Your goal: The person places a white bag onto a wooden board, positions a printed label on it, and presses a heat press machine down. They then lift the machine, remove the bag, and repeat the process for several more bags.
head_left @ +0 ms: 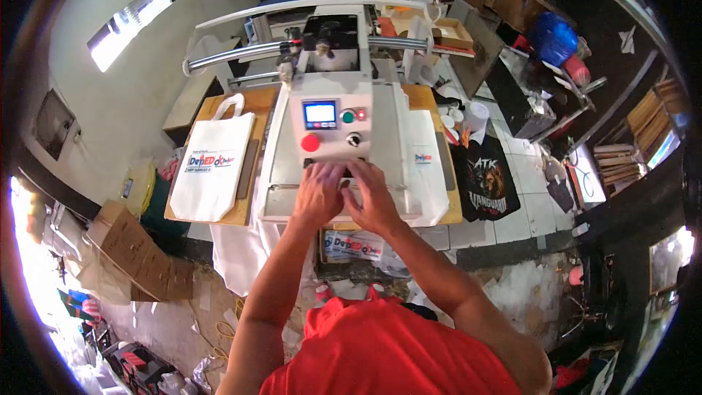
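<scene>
A heat press [333, 88] with a white control box stands in front of me. My left hand [319, 194] and my right hand [370, 199] are side by side at its front, just below the control panel. Their fingers curl over what looks like a dark front handle, mostly hidden beneath them. Above sit a lit screen [319, 115], a red button [310, 142], a green button [348, 117] and a black knob [355, 139]. A white printed tote bag [212, 183] lies on the left board; another white bag [430, 190], partly covered by the press, lies on the right.
Chrome rails [245, 53] cross behind the box. White cloth [245, 252] hangs below the left board [179, 208]. A black printed shirt [488, 183] lies to the right. Cardboard boxes [131, 249] stand at lower left, and a yellow cord [223, 329] lies on the floor.
</scene>
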Motion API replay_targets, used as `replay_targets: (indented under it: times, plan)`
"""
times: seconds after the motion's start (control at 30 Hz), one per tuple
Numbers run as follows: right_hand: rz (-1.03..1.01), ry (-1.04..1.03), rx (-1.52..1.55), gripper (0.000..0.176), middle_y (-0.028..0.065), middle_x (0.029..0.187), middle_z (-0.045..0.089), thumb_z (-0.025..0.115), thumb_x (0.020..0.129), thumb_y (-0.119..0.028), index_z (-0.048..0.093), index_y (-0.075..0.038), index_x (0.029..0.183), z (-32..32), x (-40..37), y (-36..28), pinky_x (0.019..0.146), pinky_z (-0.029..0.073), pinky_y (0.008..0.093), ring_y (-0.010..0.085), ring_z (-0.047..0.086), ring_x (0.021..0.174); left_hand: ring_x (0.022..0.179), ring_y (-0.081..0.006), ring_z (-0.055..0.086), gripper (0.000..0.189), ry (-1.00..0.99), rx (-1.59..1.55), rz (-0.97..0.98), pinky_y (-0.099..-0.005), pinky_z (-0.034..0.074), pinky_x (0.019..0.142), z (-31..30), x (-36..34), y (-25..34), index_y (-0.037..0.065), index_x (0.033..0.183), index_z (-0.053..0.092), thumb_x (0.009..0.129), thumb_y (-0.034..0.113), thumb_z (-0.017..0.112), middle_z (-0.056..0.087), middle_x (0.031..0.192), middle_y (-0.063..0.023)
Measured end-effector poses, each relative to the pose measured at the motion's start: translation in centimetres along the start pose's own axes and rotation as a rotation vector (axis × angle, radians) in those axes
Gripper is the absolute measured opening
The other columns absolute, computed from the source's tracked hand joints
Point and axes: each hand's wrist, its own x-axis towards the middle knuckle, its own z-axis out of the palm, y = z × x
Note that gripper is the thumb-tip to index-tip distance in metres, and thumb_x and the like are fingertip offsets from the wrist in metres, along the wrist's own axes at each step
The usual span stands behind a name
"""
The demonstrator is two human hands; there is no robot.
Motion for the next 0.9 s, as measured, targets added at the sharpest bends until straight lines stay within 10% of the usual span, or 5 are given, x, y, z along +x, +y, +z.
replay_targets:
  times: [0.2, 0.37, 0.67, 0.9]
  plan:
    - [0.076, 0.147, -0.222, 0.061, 0.0223, 0.129, 0.053, 0.073, 0.086, -0.029, 0.05, 0.0, 0.134, -3.1, -1.9, 1.8, 0.107, 0.033, 0.0556, 0.0392, 0.049, 0.123, 0.122, -0.0374, 0.055, 0.048, 0.073, -0.203, 0.009, -0.0464, 0.043, 0.104, 0.9, -1.2, 4.6, 0.001, 0.127, 0.059, 0.08, 0.003, 0.067, 0.061, 0.127, -0.0182]
    - [0.154, 0.164, -0.412, 0.063, 0.0154, 0.12, 0.058, 0.079, 0.08, -0.044, 0.053, -0.006, 0.123, -4.5, -2.4, 3.7, 0.104, 0.032, 0.0559, 0.0363, 0.053, 0.116, 0.102, -0.0348, 0.063, 0.019, 0.151, -0.359, -0.282, -0.0437, 0.048, 0.092, -2.1, -9.4, 4.8, 0.005, 0.102, 0.069, 0.083, 0.003, 0.066, 0.068, 0.109, -0.0139]
    - [0.361, 0.181, -0.549, 0.053, 0.017, 0.113, 0.061, 0.084, 0.078, -0.041, 0.061, -0.003, 0.106, -4.4, -2.4, 6.6, 0.098, 0.041, 0.0492, 0.0367, 0.056, 0.11, 0.098, -0.0357, 0.064, 0.013, 0.212, -0.061, -0.877, -0.044, 0.048, 0.091, -2.1, -29.4, -13.6, 0.005, 0.097, 0.069, 0.085, 0.01, 0.066, 0.069, 0.103, -0.0144]
    - [0.438, 0.2, -0.572, 0.045, 0.0171, 0.11, 0.061, 0.078, 0.087, -0.035, 0.063, 0.002, 0.107, -2.9, -2.4, 7.0, 0.091, 0.048, 0.0441, 0.0315, 0.059, 0.101, 0.111, -0.0396, 0.057, 0.049, 0.094, 0.284, -1.248, -0.0474, 0.046, 0.097, -0.5, -41.2, -29.7, 0.006, 0.123, 0.059, 0.081, 0.026, 0.075, 0.062, 0.115, -0.0203]
